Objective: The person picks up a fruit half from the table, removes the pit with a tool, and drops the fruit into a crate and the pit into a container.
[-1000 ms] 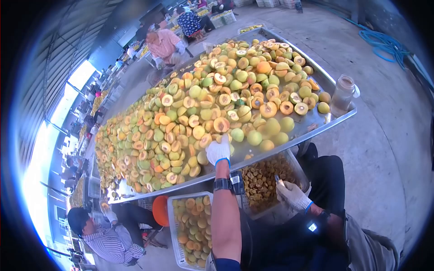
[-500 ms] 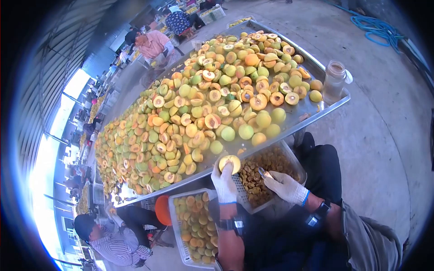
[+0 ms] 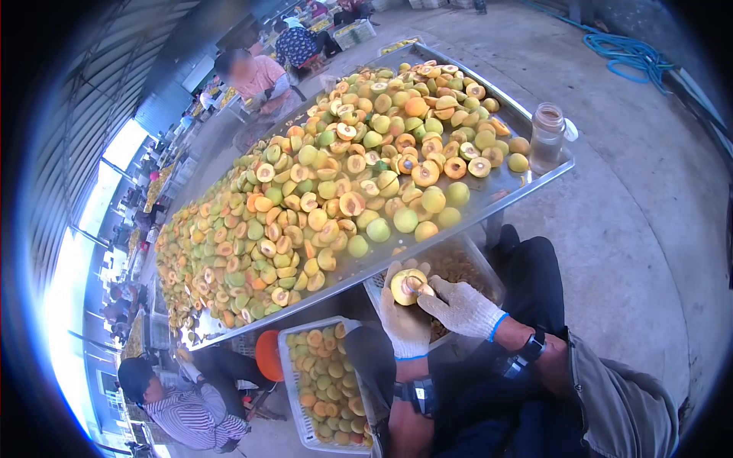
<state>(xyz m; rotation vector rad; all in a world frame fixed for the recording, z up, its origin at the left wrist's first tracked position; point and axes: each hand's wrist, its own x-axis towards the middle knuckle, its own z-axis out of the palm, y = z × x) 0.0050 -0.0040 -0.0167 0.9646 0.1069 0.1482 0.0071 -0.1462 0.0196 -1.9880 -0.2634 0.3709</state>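
My left hand (image 3: 405, 328), in a white knit glove, is closed around a halved yellow peach (image 3: 403, 284) with its cut face up. My gloved right hand (image 3: 467, 311) meets the fruit from the right, thumb and fingers pinched on a small metal-tipped pitting tool (image 3: 419, 291). The tool's tip is at the middle of the cut face, and its handle is hidden in my fingers. Beneath both hands stands a crate (image 3: 487, 263) of brown pits, partly covered by them. Just beyond lies the metal table (image 3: 489, 204), heaped with halved peaches (image 3: 305, 198).
A clear jar (image 3: 547, 137) stands at the table's right corner. Left of my legs sits a white crate (image 3: 287, 359) of peaches, beside an orange bucket (image 3: 269, 355). One person (image 3: 191, 416) sits at lower left, another (image 3: 263, 80) across the table. A blue hose (image 3: 630, 57) lies on the floor.
My right hand has moved left and brought the tool onto the peach half in my left hand. My left hand has shifted slightly right. The camera view has shifted a little.
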